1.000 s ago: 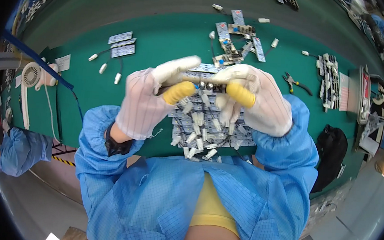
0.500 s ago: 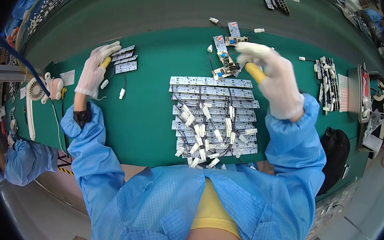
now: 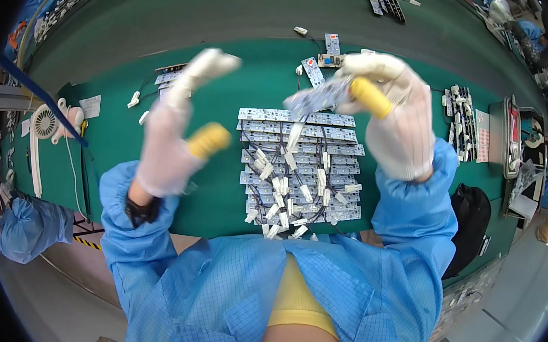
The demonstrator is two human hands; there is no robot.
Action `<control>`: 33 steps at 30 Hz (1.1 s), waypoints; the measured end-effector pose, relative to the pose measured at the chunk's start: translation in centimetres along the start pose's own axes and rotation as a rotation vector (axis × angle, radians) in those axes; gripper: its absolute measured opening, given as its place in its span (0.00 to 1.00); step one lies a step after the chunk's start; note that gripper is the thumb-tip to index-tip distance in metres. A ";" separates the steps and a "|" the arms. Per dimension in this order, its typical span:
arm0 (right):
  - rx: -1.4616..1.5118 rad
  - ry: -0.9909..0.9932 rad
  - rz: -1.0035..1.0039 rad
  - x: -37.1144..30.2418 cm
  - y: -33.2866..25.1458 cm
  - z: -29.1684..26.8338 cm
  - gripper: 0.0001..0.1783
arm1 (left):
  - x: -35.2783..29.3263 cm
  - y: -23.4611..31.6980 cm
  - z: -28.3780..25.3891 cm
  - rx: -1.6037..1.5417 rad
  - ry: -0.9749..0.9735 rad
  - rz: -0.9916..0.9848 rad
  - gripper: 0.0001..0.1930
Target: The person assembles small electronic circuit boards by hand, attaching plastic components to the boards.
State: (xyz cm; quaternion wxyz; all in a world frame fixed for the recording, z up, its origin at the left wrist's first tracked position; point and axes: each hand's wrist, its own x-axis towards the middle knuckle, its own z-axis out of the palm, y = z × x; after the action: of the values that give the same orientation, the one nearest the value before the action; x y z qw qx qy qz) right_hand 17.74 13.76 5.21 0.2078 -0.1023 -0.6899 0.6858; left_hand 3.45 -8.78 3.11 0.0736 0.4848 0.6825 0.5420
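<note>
In my gloved right hand (image 3: 400, 110), the yellow-tipped thumb and the fingers pinch a small LED circuit board (image 3: 319, 99), smeared by motion. A white connector (image 3: 294, 137) hangs on a wire just below it. Under the board lies a stack of long LED strips (image 3: 259, 114) in rows, with many white plugs and dark wires on top. My gloved left hand (image 3: 177, 127), blurred, is raised over the mat's left side, thumb and fingers wide apart and nothing between them. Behind its fingers, a small pile of LED boards (image 3: 167, 78) is partly hidden.
Two loose boards, one white (image 3: 313, 71) and one with brown parts (image 3: 329, 60), lie beyond the stack. More wired strips (image 3: 462, 125) sit at the right, near a metal tray (image 3: 510, 136) and a black bag (image 3: 467, 230). A small fan (image 3: 45, 123) stands at the left.
My left hand has left the small pile of boards and moved right, toward me. My right hand has picked a board from the cluster at the back and carries it over the stack.
</note>
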 end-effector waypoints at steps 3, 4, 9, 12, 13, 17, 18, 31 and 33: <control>-0.221 -0.172 -0.043 -1.6 -0.1 1.2 0.10 | -0.6 1.6 3.1 -0.246 -0.105 -0.049 0.37; -0.225 -0.211 0.003 -1.9 -0.2 1.1 0.12 | -1.4 1.3 3.8 -0.238 -0.086 -0.094 0.37; 0.087 -0.141 0.050 -2.6 0.8 1.2 0.25 | -1.9 1.3 4.3 -0.452 0.115 -0.189 0.23; -0.170 -0.057 -0.249 -2.7 1.0 1.0 0.38 | -2.5 0.7 4.1 -0.265 0.091 -0.072 0.23; -0.471 -0.033 -0.435 -2.9 1.1 0.9 0.40 | -2.4 0.4 3.7 -0.087 0.047 0.034 0.23; -0.789 0.101 -0.618 -3.5 0.9 1.9 0.36 | -1.9 1.2 3.2 0.094 -0.022 0.174 0.23; -0.783 0.120 -0.613 -3.5 1.1 2.0 0.35 | -1.6 1.4 3.2 0.093 -0.025 0.176 0.23; -0.862 0.203 -0.596 -2.9 1.0 2.6 0.34 | -1.4 2.1 3.2 0.480 -0.202 0.367 0.23; -0.860 0.210 -0.599 -2.5 0.8 2.9 0.39 | -2.4 0.3 3.4 0.491 -0.124 0.479 0.20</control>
State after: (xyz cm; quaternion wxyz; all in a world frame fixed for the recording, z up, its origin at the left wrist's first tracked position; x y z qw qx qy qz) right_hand 18.60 10.15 4.14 0.4018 -0.0450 -0.8832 0.2377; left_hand 6.98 -8.31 1.00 -0.1330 0.6664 0.6537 0.3331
